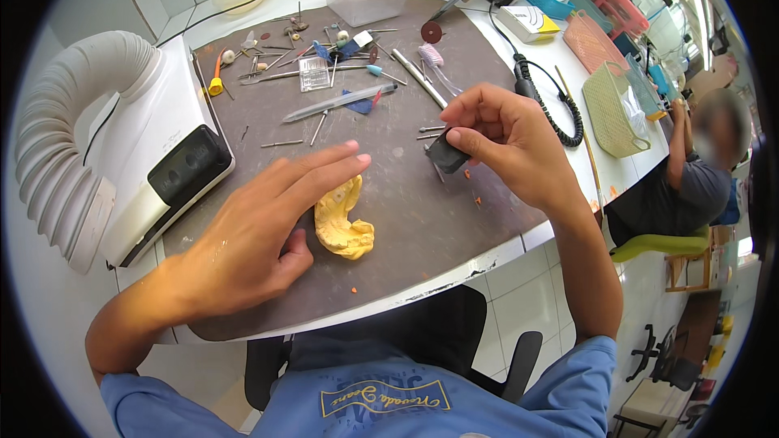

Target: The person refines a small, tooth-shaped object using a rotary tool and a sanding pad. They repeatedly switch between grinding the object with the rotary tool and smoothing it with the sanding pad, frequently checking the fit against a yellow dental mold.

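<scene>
A small black block (445,156) with rounded edges is pinched between the thumb and fingers of my right hand (507,142), just above the mat. My left hand (251,223) is open, its index and middle fingers stretched out and its thumb bent. It hovers beside a yellow plaster dental cast (345,231), a curved arch lying on the brown mat (406,264), and its fingertips overlap the cast's top end in the picture. Thin metal burs (430,128) lie beyond the black block, partly hidden by it and my right hand. Orange crumbs (477,201) lie near that hand.
A white suction unit (187,105) with a ribbed hose (73,113) stands at the left. Beyond my hands are a clear pen (341,103), a toothbrush (434,61) and scattered rotary tools. A coiled black cord (568,126) and green basket (613,109) are at right; a person sits farther off.
</scene>
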The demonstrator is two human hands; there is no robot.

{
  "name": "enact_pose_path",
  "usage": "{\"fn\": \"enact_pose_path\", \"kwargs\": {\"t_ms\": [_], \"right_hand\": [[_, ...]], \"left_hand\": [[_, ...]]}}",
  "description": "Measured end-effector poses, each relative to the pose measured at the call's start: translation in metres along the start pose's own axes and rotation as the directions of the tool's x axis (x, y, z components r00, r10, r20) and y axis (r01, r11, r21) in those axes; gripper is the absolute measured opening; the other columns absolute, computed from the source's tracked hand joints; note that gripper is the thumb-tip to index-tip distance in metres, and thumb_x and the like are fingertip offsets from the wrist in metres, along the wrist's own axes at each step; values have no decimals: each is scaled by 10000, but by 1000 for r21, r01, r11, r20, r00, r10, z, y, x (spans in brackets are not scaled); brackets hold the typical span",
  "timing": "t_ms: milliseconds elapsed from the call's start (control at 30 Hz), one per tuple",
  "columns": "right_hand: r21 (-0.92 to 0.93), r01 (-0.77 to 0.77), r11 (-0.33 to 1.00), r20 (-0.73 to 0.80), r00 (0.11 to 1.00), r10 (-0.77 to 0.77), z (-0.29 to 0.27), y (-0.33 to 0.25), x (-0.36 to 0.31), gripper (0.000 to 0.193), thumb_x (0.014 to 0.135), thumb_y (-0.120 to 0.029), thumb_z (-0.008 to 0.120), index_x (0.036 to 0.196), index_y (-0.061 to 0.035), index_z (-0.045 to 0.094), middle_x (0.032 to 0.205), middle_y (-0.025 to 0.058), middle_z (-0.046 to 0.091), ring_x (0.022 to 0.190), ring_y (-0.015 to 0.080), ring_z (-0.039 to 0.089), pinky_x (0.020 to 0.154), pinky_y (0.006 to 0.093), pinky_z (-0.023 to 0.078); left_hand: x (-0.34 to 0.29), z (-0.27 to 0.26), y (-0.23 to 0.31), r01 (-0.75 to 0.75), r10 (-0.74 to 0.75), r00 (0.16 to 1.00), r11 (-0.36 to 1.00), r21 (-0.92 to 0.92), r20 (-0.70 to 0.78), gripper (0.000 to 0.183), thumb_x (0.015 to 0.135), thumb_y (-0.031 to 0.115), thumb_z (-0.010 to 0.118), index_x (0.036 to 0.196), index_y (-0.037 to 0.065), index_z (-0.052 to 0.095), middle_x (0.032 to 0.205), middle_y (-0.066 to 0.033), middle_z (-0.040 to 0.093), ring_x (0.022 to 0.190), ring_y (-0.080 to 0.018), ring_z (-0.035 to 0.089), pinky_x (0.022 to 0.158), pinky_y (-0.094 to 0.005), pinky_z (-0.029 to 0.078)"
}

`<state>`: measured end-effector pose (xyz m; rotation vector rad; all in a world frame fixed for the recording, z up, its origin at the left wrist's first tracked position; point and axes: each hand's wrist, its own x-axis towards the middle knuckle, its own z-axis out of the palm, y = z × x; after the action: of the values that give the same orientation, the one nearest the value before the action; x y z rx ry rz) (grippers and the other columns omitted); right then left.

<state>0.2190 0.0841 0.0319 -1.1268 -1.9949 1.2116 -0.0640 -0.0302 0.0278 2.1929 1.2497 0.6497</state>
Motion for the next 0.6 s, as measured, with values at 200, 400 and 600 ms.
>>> {"fn": "enact_pose_path", "kwargs": {"t_ms": [200, 400, 600], "right_hand": [[85, -21, 996, 82, 997, 14, -6, 13, -9, 100, 1002, -5, 634, 1076, 6, 700, 1035, 21, 714, 898, 54, 667, 784, 237, 569], [59, -55, 997, 35, 998, 53, 2, 3, -19, 189, 982, 19, 585, 1101, 24, 732, 1059, 57, 746, 953, 104, 708, 838, 269, 572], [52, 81, 995, -39, 996, -79, -1, 4, -29, 192, 921, 57, 658, 1101, 28, 718, 1146, 70, 724, 1048, 127, 687, 983, 301, 552]], "left_hand": [[10, 0, -8, -5, 5, 1000, 1000, -3, -5, 640, 775, -13, 790, 1385, 69, 614, 1303, -113, 594, 952, -242, 625, 848, -335, 521], [17, 22, -16, -26, 50, 986, 988, 150, -157, 500, 763, 228, 923, 1134, 22, 658, 1043, -136, 646, 916, -303, 628, 818, -373, 509], [31, 36, -21, -47, 69, 984, 989, 137, -162, 508, 763, 309, 923, 1091, 27, 657, 1013, -145, 655, 894, -331, 631, 807, -393, 504]]}}
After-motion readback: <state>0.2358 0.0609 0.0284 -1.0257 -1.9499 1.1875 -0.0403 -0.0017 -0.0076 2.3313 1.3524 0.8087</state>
